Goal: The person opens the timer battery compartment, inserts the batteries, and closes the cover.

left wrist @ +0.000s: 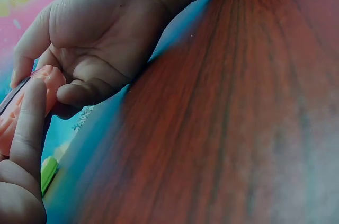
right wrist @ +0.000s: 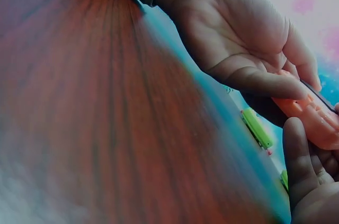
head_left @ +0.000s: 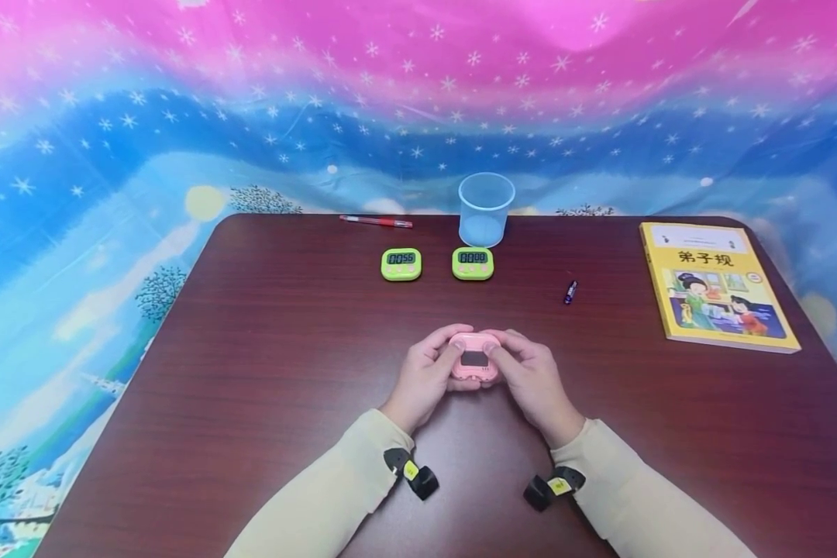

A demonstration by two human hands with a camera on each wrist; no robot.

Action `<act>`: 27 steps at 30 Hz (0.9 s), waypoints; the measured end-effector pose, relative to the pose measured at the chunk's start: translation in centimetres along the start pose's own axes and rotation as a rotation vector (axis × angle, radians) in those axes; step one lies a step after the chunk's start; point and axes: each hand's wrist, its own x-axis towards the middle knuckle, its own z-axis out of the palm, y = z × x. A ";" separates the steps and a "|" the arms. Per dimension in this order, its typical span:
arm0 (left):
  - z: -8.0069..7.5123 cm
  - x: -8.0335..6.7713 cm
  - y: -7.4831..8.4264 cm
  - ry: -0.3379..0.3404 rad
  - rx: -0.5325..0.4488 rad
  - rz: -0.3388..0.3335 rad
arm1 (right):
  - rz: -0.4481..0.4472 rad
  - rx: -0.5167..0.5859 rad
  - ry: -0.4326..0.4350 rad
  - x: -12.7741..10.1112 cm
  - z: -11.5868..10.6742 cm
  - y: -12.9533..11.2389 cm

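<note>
Both hands hold a small pink digital timer (head_left: pixel 474 359) between them above the near middle of the table. My left hand (head_left: pixel 421 381) grips its left side, the thumb on its face. On the opposite side my right hand (head_left: pixel 539 381) grips it the same way. The timer's dark screen shows no readable digits. Its pink edge (left wrist: pixel 52 78) shows between the fingers in the left wrist view, and the pink body (right wrist: pixel 318 123) is partly covered in the right wrist view. Beyond the hands lie two green timers, the left one (head_left: pixel 401 265) and the right one (head_left: pixel 473 264).
A small dark battery (head_left: pixel 570 292) lies right of the green timers. At the back stand a clear blue cup (head_left: pixel 484 221) and, to its left, a red pen (head_left: pixel 377 222). A yellow book (head_left: pixel 725 287) lies at the right of the brown table (head_left: pixel 251 372). Patterned cloth (head_left: pixel 390 116) hangs behind.
</note>
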 end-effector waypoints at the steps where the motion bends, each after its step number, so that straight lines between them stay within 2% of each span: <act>1: 0.0 0.0 -0.1 0.001 -0.006 -0.003 | 0.006 0.002 0.006 0.0 0.1 0.0; 6: 0.0 0.1 -0.4 0.016 -0.022 -0.009 | 0.020 0.003 0.037 -0.1 0.5 -0.1; 12: 0.6 0.1 -0.5 0.056 -0.042 0.006 | 0.018 -0.082 0.085 -0.3 1.2 -0.1; 21: 1.2 0.2 -0.7 0.085 0.013 0.039 | 0.003 -0.072 0.068 -0.3 1.5 0.0; 27: 1.3 0.2 -0.9 0.078 0.007 0.029 | 0.013 -0.109 0.090 -0.3 1.6 0.0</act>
